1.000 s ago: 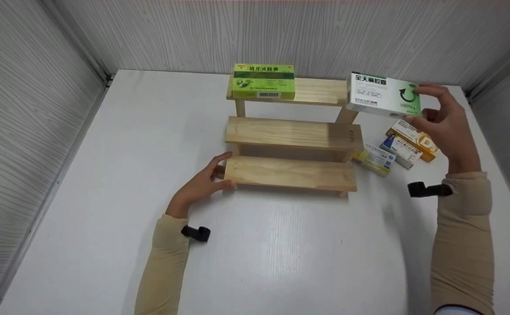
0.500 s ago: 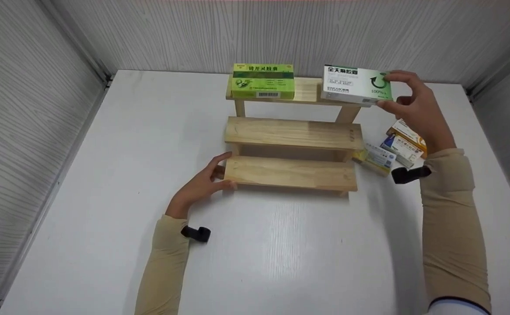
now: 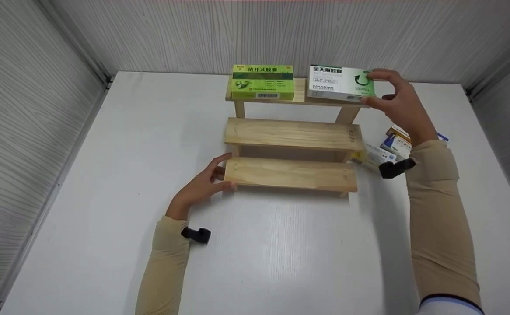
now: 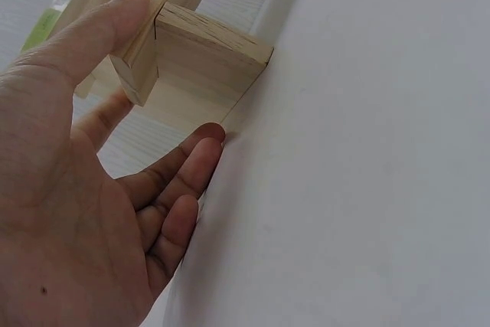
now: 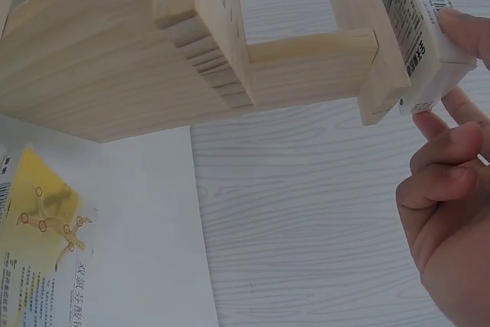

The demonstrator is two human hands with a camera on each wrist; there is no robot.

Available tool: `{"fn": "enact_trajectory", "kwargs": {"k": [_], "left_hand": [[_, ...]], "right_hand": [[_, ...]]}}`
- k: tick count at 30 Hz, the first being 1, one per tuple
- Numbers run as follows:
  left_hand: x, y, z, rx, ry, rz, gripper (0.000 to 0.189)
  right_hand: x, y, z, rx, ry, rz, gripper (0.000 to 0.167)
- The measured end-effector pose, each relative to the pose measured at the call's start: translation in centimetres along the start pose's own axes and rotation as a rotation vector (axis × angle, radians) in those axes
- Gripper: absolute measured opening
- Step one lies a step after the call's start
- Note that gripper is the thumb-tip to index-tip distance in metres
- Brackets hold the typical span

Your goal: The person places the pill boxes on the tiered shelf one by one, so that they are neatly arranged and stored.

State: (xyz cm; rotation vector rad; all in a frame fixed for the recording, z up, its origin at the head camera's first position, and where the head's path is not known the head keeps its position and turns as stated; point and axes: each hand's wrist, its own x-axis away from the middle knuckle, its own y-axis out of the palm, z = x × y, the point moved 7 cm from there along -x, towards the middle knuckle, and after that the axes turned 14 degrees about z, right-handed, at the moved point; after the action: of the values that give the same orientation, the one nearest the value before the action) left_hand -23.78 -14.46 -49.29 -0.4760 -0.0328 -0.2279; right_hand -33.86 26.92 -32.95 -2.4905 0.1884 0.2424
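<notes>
A three-step wooden shelf [image 3: 291, 173] stands on the table. My left hand [image 3: 200, 186] pinches the left end of its lowest board between thumb and index finger; the left wrist view shows the other fingers [image 4: 200, 162] lying below the board. At the right of the top step is a white and green medicine box [image 3: 338, 83], its right end pinched by my right hand [image 3: 397, 103]. Seen from the right wrist, the box [image 5: 425, 36] lies against the top board, slightly overhanging its end. A green medicine box [image 3: 263, 82] leans on the left of that step.
Several medicine boxes [image 3: 397, 142] lie on the table right of the shelf, partly hidden under my right forearm. One, yellow and white [image 5: 46, 220], shows in the right wrist view. Grey wood-grain walls [image 3: 281, 35] close in the back and sides of the white table [image 3: 281, 262].
My right hand has carried the white and green box leftward from beyond the shelf's right end onto the top step. The left hand keeps its place on the lowest board.
</notes>
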Motion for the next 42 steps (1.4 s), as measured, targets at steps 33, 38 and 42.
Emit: {"fn": "enact_trajectory", "kwargs": {"k": [33, 38, 42], "left_hand": [[0.1, 0.2, 0.0, 0.029, 0.033, -0.006, 0.082], [0.1, 0.1, 0.2, 0.040, 0.031, -0.013, 0.082], [0.2, 0.0, 0.2, 0.044, 0.022, -0.014, 0.081]], "right_hand": [[0.6, -0.9, 1.4, -0.021, 0.020, -0.045, 0.072], [1.2, -2.6, 3.1, 0.010, 0.066, -0.034, 0.072], [1.7, -4.0, 5.3, 0.038, 0.119, -0.037, 0.075]]}}
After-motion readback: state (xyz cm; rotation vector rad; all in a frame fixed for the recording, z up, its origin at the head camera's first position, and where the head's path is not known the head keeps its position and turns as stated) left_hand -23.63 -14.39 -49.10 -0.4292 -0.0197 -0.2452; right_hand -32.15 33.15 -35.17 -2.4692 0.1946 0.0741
